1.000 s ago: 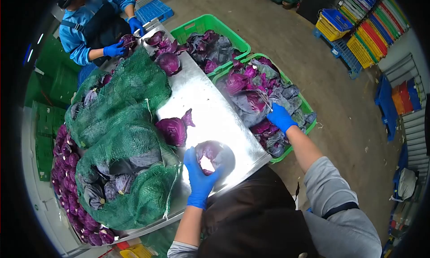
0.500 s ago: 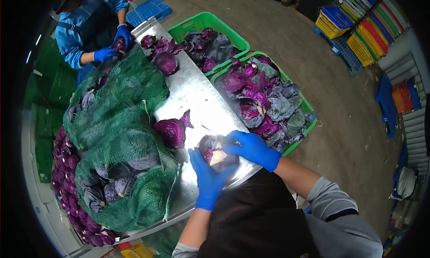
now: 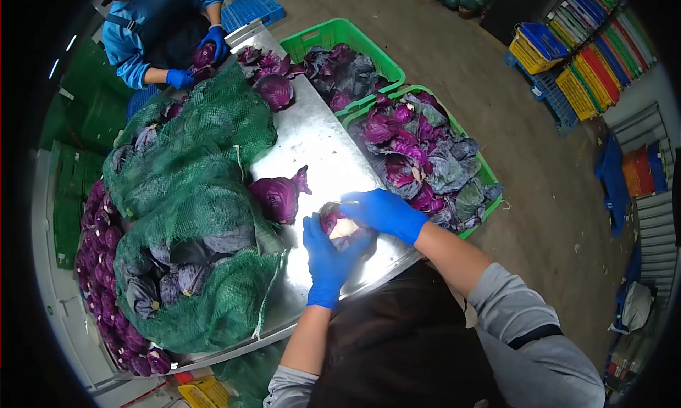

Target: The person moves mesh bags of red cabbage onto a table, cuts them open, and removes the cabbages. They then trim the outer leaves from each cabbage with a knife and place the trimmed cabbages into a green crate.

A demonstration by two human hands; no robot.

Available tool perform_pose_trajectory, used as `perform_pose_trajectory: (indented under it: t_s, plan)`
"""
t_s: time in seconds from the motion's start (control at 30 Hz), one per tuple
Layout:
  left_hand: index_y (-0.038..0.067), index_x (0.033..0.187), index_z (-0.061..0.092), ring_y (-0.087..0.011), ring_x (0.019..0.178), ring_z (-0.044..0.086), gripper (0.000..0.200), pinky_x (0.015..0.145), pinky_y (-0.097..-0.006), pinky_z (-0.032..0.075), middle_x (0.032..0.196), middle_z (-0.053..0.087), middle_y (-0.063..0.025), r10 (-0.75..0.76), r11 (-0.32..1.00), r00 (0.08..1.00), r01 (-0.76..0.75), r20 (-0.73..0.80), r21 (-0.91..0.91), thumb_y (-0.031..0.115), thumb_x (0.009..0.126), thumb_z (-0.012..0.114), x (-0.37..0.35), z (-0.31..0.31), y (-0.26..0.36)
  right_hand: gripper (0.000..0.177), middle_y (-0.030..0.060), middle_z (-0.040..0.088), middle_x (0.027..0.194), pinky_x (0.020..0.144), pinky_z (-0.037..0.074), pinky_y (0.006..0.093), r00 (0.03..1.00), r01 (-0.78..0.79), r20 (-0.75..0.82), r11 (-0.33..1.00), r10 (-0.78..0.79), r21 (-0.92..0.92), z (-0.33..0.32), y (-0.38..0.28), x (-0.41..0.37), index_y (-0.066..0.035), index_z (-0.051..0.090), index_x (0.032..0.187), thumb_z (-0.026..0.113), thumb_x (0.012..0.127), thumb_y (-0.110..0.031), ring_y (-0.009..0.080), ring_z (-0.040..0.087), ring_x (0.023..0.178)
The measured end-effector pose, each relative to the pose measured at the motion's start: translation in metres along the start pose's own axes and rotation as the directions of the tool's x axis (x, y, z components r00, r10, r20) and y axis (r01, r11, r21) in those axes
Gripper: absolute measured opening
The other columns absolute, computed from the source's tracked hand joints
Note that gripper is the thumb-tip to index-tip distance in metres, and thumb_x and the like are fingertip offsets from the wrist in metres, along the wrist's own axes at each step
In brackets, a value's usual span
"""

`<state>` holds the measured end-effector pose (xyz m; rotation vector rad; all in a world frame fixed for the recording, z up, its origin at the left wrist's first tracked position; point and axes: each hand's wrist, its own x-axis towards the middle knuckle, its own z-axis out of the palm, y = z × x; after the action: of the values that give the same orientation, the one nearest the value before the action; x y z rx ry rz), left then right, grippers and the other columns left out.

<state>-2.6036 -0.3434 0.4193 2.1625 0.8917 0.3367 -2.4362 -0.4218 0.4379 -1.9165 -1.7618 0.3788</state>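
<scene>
A red cabbage rests on the metal table with its pale cut stem end facing up. My left hand, in a blue glove, is wrapped around its near left side. My gloved right hand grips the far right side, its fingertips over the top edge by the stem; whether it also holds something small is hidden. Just beyond lies a peeled purple cabbage with one leaf sticking out. Green mesh sacks of cabbages lie to the left of my hands.
Green crates full of stripped leaves stand along the table's right side. A co-worker in blue gloves handles a cabbage at the far end. Many trimmed cabbages are piled beyond the left edge. Stacked colored crates line the right wall.
My right hand has shifted left over the cabbage's top, covering more of it. My left hand stays around its side. The view has swung slightly; the co-worker still holds a cabbage.
</scene>
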Motion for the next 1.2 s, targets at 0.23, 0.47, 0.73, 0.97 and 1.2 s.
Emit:
perform_pose_trajectory:
  t_s: [0.23, 0.47, 0.73, 0.97, 1.2]
  plan:
    - [-0.002, 0.137, 0.023, -0.029, 0.125, 0.037, 0.109, 0.105, -0.0378, 0.031, 0.135, 0.034, -0.0178, 0.061, 0.953, 0.998, -0.063, -0.016, -0.295, 0.034, 0.056, 0.087, -0.034, -0.005, -0.016, 0.026, 0.0111, 0.067, 0.082, 0.064, 0.051, 0.0343, 0.704, -0.695, 0.068, 0.667, 0.706, 0.268, 0.032, 0.068, -0.021, -0.008, 0.063, 0.099, 0.054, 0.089, -0.03, 0.0259, 0.065, 0.068]
    - [-0.005, 0.141, 0.017, -0.0303, 0.125, 0.038, 0.106, 0.105, -0.0393, 0.032, 0.134, 0.037, -0.0205, -0.02, 0.88, 0.998, 0.048, 0.065, -0.473, 0.025, 0.064, 0.083, -0.033, -0.015, -0.004, 0.031, 0.0094, 0.064, 0.079, 0.06, 0.049, 0.028, 0.764, -0.478, -0.091, 0.655, 0.639, 0.585, 0.006, 0.03, -0.036, -0.004, 0.06, 0.105, 0.064, 0.087, -0.029, 0.0147, 0.061, 0.066]
    - [0.0, 0.142, 0.02, -0.025, 0.129, 0.035, 0.112, 0.109, -0.0346, 0.029, 0.142, 0.031, -0.0142, 0.034, 0.887, 0.999, -0.035, -0.009, -0.46, 0.026, 0.057, 0.088, -0.039, -0.011, -0.023, 0.035, 0.0167, 0.065, 0.088, 0.075, 0.05, 0.0422, 0.666, -0.734, -0.054, 0.667, 0.744, 0.131, 0.029, 0.056, -0.035, -0.01, 0.064, 0.097, 0.063, 0.082, -0.042, 0.0319, 0.064, 0.085]
    - [0.0, 0.143, 0.014, -0.0248, 0.13, 0.033, 0.11, 0.108, -0.0351, 0.03, 0.143, 0.028, -0.0141, 0.095, 0.922, 0.994, -0.065, 0.059, -0.383, 0.016, 0.061, 0.085, -0.031, -0.015, -0.028, 0.047, 0.0187, 0.066, 0.098, 0.08, 0.05, 0.036, 0.889, -0.439, 0.008, 0.848, 0.457, 0.297, 0.021, 0.018, -0.028, -0.004, 0.06, 0.113, 0.064, 0.082, -0.039, 0.0297, 0.064, 0.092]
    - [0.001, 0.144, 0.017, -0.026, 0.134, 0.029, 0.111, 0.111, -0.0359, 0.024, 0.147, 0.024, -0.0147, 0.139, 0.889, 0.987, -0.089, 0.08, -0.449, 0.024, 0.059, 0.086, -0.03, -0.013, -0.037, 0.032, 0.0152, 0.067, 0.09, 0.072, 0.051, 0.038, 0.977, -0.187, 0.135, 0.969, 0.166, 0.159, 0.065, 0.054, -0.022, -0.002, 0.065, 0.095, 0.06, 0.086, -0.032, 0.0317, 0.066, 0.08]
